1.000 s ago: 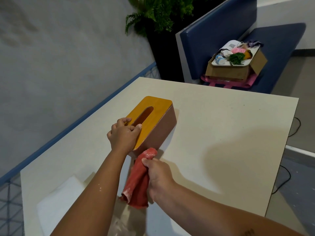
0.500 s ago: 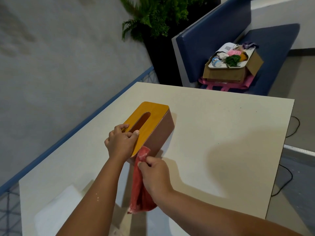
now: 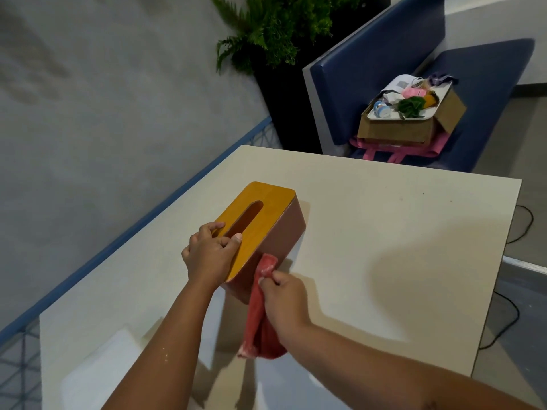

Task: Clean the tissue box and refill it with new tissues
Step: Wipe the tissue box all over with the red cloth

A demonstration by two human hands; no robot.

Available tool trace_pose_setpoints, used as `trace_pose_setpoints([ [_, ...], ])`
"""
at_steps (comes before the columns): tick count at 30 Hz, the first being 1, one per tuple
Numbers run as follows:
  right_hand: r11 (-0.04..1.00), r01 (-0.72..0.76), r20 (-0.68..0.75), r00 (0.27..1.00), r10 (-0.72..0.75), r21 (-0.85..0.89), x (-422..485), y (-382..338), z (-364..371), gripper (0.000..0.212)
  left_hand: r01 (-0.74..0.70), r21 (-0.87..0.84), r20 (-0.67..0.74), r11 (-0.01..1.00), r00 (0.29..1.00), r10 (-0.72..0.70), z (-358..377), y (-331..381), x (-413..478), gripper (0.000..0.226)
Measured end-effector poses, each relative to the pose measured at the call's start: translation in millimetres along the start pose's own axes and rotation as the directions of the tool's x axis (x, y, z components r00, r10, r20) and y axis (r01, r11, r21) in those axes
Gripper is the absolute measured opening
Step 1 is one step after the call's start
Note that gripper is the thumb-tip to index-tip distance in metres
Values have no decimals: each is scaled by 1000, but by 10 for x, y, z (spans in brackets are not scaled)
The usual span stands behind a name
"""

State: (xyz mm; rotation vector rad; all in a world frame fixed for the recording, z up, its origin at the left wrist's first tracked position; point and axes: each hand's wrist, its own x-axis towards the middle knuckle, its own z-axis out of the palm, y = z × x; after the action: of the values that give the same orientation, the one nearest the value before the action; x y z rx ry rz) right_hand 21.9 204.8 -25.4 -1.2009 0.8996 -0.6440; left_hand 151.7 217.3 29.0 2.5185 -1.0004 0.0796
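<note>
A wooden tissue box [image 3: 266,220] with an orange-yellow slotted top and brown sides lies on the cream table [image 3: 384,247], left of centre. My left hand [image 3: 210,253] grips its near end, fingers curled at the slot and thumb on the top. My right hand [image 3: 284,297] pinches a red cloth [image 3: 260,315] and holds its upper end against the box's brown right side near the front corner. The rest of the cloth hangs down below my hand. A white stack of tissues [image 3: 97,371] lies at the table's near left, partly hidden by my left forearm.
Behind the table stands a blue padded bench [image 3: 384,63] carrying a cardboard box [image 3: 408,125] with a tray of small items. A potted fern [image 3: 275,28] stands beside the bench. The grey wall runs along the left. Black cables [image 3: 521,226] lie on the floor right of the table.
My right hand has carried the red cloth from the box's near end onto its right side. The left hand keeps its grip on the box. The camera view has shifted slightly.
</note>
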Motion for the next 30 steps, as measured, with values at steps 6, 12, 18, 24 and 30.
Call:
trace_pose_setpoints([
  [6, 997, -51, -68, 996, 55, 57, 351, -159, -185, 21, 15, -3, 3, 1000, 1000, -15, -10, 1, 3, 33],
  [12, 999, -18, -171, 985, 23, 29, 834, -334, -410, 21, 42, -47, -16, 998, 999, -43, -34, 54, -25, 20],
  [18, 998, 26, -202, 979, -38, -62, 1013, -413, -540, 23, 51, -44, -14, 998, 999, -52, -5, 21, 1, 21],
  [24, 975, 145, -31, 988, -152, -168, 423, -178, -293, 36, 19, 3, -3, 1000, 1000, -19, 12, -13, 19, 30],
  [30, 977, 96, 183, 981, -61, -190, -117, 79, -19, 24, -3, 16, -4, 1000, 1000, 3, 18, -34, 31, 34],
])
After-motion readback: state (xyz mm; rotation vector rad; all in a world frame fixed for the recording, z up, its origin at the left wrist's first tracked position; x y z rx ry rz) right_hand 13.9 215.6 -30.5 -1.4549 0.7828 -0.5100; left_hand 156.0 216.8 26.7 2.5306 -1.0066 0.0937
